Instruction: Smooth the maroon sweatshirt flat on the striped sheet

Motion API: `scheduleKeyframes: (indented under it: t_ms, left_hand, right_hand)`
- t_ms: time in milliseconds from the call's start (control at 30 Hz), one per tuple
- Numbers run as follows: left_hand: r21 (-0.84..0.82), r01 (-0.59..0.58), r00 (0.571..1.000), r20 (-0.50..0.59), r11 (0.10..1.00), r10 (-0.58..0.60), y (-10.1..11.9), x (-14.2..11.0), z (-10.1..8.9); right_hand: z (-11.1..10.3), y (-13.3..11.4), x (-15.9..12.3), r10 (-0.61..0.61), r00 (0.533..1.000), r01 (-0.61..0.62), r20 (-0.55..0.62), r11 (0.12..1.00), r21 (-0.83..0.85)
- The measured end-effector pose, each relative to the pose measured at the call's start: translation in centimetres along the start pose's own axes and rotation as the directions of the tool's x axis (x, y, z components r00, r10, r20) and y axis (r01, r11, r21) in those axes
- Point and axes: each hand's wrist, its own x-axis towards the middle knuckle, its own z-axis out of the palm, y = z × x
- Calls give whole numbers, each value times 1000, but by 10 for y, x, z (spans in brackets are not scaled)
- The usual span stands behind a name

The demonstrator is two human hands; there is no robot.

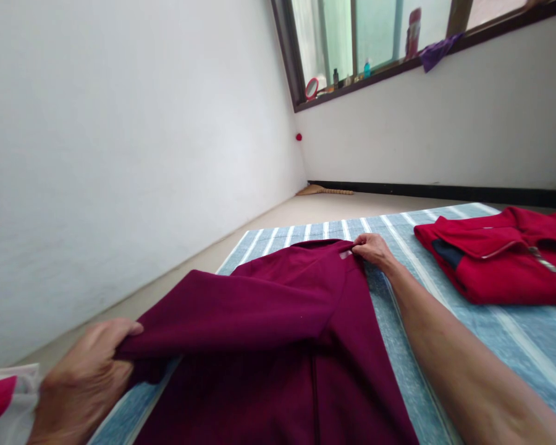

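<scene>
- Blue-and-white striped cloth (532, 340): under both garments
- Maroon garment (278, 395): 6 o'clock
- Folded red garment (500, 269): 3 o'clock
- Left hand (88, 374): 8 o'clock, fingers gripping the maroon sleeve (231, 312)
- Right hand (373, 248): 3 o'clock, pinching the maroon edge

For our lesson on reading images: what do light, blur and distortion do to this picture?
Head view: the window looks washed out, while lower folds of the maroon garment sink into dark; head view: the left hand is slightly smeared, the blue bottle too soft to read; head view: the window frame slants, perhaps from lens or camera tilt.
</scene>
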Motion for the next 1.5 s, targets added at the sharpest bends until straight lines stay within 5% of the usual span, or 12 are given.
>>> scheduleKeyframes:
  t_ms: [133, 300, 467, 633, 733, 900, 1000, 1500]
  left_hand:
    - [-159, 57, 978, 208, 986, -23, 13, 2, 7]
    - [-155, 169, 910, 404, 973, -94, 13, 8, 4]
    - [-224, 64, 900, 435, 973, 41, 12, 7, -10]
    - [-338, -23, 797, 562, 941, 221, 97, 39, -18]
    - [-467, -64, 771, 538, 882, 341, 162, 67, 12]
    - [-368, -36, 825, 513, 929, 235, 225, 93, 97]
    - [-326, 16, 826, 538, 945, 171, 241, 97, 125]
    - [-359, 15, 895, 420, 933, 147, 236, 89, 133]
  right_hand:
    - [3, -1, 0, 22, 1000, -22, 0, 997, 78]
    - [4, 0, 1, 40, 999, -37, -21, 991, 127]
    - [5, 2, 3, 56, 998, -52, -23, 988, 145]
    - [4, 1, 2, 81, 997, -78, -4, 973, 218]
    - [3, -2, 0, 87, 996, -88, 15, 957, 278]
    - [-1, -6, -2, 86, 995, -95, 41, 934, 346]
    - [-5, -8, -2, 88, 994, -106, 65, 925, 366]
    - [-22, -13, -2, 81, 949, -186, 305, 924, 335]
